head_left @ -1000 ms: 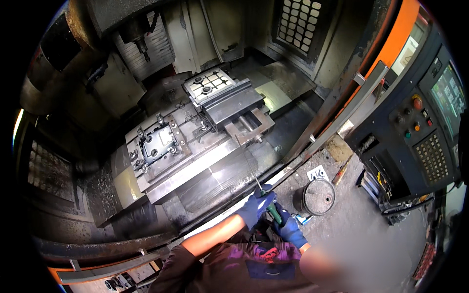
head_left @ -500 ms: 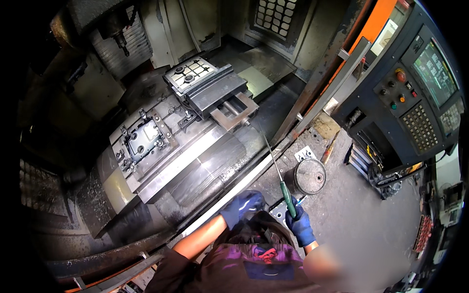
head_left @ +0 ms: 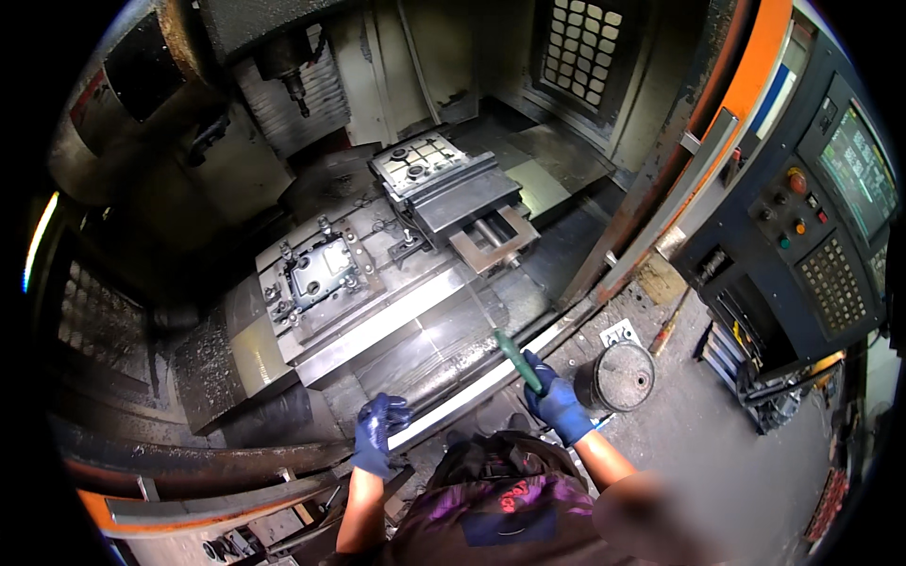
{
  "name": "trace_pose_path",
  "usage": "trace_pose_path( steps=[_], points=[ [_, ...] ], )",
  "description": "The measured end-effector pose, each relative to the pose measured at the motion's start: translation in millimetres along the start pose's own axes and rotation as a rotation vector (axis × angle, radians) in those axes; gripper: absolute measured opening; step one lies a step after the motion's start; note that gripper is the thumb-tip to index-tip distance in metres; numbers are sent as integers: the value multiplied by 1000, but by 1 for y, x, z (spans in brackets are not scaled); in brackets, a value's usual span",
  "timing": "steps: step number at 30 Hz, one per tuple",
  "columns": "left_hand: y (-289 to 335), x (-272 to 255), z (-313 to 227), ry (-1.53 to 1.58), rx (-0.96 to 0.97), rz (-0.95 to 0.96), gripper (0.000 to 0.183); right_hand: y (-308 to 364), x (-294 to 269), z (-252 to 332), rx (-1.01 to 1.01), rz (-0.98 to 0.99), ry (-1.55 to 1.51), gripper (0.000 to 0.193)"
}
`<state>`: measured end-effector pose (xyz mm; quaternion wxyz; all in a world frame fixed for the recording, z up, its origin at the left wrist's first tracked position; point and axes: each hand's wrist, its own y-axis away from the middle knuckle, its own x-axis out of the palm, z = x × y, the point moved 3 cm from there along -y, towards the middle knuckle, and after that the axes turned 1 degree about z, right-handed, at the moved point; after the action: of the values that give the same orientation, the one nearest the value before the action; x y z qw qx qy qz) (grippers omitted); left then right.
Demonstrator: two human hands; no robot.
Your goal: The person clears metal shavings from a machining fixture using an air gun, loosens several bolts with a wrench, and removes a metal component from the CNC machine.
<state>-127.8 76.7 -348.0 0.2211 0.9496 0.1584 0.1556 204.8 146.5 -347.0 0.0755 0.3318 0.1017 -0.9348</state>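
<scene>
My right hand (head_left: 559, 406), in a blue glove, is closed around the green handle of a long thin-shafted tool (head_left: 515, 358). Its metal shaft points away and left, over the front of the machine bed; the tip is hard to make out. Near the front sill of the machine, my left hand (head_left: 378, 434), also blue-gloved, is held up with loosely bent fingers apart and nothing in them. Beyond it, a flat metal plate part (head_left: 323, 272) is clamped on the machine table (head_left: 377, 330). A vise (head_left: 472, 203) and a second plate with round openings (head_left: 420, 158) sit further back.
A spindle with a cutting tool (head_left: 296, 90) hangs at the upper left. To the right stands a control panel (head_left: 812, 208). A dark drum (head_left: 623, 377) is on the floor by my right hand. The metal sill (head_left: 472, 382) runs between me and the bed.
My left hand has moved left, away from my body, and its fingers have come into clear view. My right hand has moved forward and slightly left with the tool. The view has shifted.
</scene>
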Motion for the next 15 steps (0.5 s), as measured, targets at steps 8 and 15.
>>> trace_pose_path(
  steps=[8, 15],
  points=[
    [63, -24, -51, 9, 308, -494, 27, -53, -10, -25, 147, -130, -64, 48],
    [140, -75, -118, -286, 843, -940, 26, -93, -54, -104, 115, -278, -143, 45]
  ],
)
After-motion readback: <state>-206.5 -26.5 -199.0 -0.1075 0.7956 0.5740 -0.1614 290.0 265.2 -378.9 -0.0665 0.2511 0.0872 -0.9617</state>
